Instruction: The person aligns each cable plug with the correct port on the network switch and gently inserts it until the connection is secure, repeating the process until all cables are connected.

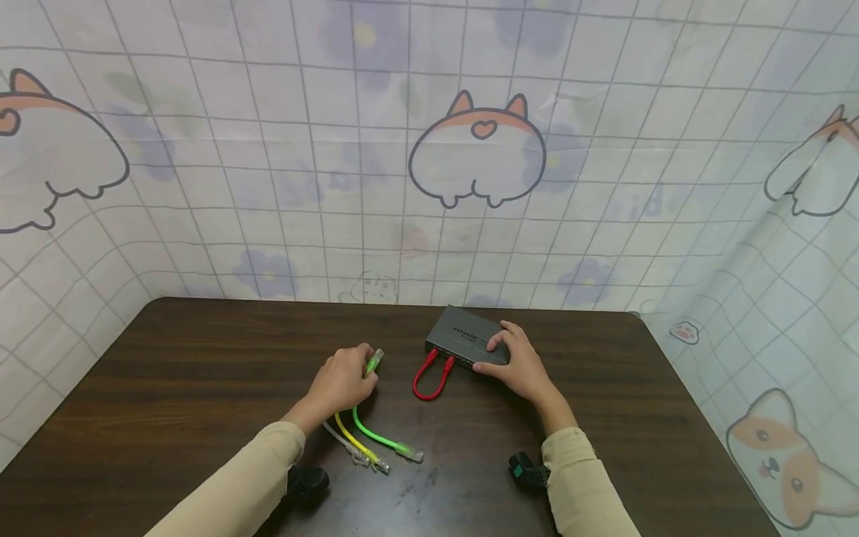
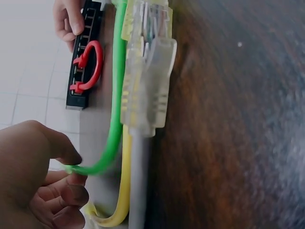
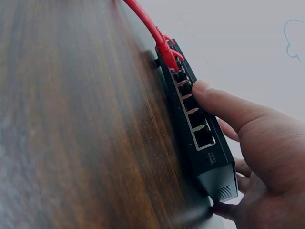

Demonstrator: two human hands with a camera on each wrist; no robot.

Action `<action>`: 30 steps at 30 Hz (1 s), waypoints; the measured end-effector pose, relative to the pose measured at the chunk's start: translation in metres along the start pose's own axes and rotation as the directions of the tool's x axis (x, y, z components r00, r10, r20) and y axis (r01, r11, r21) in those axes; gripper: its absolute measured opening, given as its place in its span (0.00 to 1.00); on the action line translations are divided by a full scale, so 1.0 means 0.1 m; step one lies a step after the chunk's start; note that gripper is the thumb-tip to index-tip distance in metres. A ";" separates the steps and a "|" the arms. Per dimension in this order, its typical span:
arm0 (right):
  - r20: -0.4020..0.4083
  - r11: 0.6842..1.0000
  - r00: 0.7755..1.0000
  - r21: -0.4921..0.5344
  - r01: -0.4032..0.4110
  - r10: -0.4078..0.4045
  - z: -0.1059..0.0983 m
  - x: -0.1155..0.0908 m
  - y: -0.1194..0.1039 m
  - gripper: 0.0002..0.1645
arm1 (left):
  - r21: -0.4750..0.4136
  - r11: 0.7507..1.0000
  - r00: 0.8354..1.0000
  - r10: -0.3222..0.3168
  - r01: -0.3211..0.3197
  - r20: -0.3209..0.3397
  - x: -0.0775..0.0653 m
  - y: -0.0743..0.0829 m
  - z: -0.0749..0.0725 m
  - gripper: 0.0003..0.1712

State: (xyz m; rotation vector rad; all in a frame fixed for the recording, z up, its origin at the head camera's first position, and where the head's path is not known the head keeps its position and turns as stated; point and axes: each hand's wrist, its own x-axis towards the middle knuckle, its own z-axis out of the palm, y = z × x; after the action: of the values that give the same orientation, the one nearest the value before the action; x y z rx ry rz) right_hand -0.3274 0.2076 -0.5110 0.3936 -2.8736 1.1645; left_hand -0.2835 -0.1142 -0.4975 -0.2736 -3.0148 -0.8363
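The box [image 1: 463, 326] lies on the dark table [image 1: 168, 388] near its far edge, with its row of holes [image 3: 196, 117] turned toward the person, probably so that they are easy to see and to reach. The right hand [image 1: 520, 365] grips the box at its right end, the thumb on the front side and a finger over the top; I think this serves to hold it steady. The left hand [image 1: 341, 380] pinches the green cable [image 1: 379, 436] close to one plug [image 1: 378, 356], which sticks out beyond the fingers (a grip that, it seems to me, gives good control over a small end). The other end lies on the table, beside the yellow cable [image 1: 356, 440] and the grey cable [image 1: 341, 438], perhaps grouped for the left hand's convenience. The red cable [image 1: 430, 396] has both ends in the box, therefore it makes a loop in front.
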 end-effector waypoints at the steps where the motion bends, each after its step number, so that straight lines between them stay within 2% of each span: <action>1: 0.000 1.000 1.000 0.000 -0.001 0.001 0.00 0.00 0.00 0.24 | -0.006 1.000 1.000 -0.002 0.002 -0.004 0.00 0.00 0.00 0.18; 11: -0.001 1.000 1.000 -0.006 -0.004 0.004 0.00 0.00 0.00 0.24 | -0.123 0.992 0.999 0.034 -0.037 -0.028 0.01 0.02 0.03 0.18; 17: -0.002 1.000 1.000 -0.008 0.004 -0.004 -0.01 0.00 -0.01 0.24 | -0.215 0.976 1.000 0.020 -0.022 -0.008 0.02 0.02 0.04 0.15; 21: -0.002 1.000 1.000 -0.001 0.002 -0.002 -0.01 -0.01 -0.01 0.24 | -0.305 0.952 1.000 -0.004 0.013 0.030 0.03 0.01 0.04 0.14; 25: 0.000 1.000 1.000 0.004 0.000 0.000 -0.01 -0.01 -0.02 0.23 | -0.398 0.916 0.997 -0.024 0.052 0.076 0.02 0.01 0.05 0.15; 30: 0.002 1.000 1.000 -0.002 0.002 -0.002 -0.01 -0.01 -0.02 0.23 | -0.452 0.889 0.994 -0.024 0.070 0.106 0.01 0.00 0.05 0.16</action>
State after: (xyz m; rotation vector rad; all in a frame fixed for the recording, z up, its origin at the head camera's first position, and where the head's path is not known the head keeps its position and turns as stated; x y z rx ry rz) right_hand -0.3261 0.2069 -0.5088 0.3982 -2.8747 1.1613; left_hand -0.2844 -0.1111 -0.5018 -0.2452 -2.8736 -1.5787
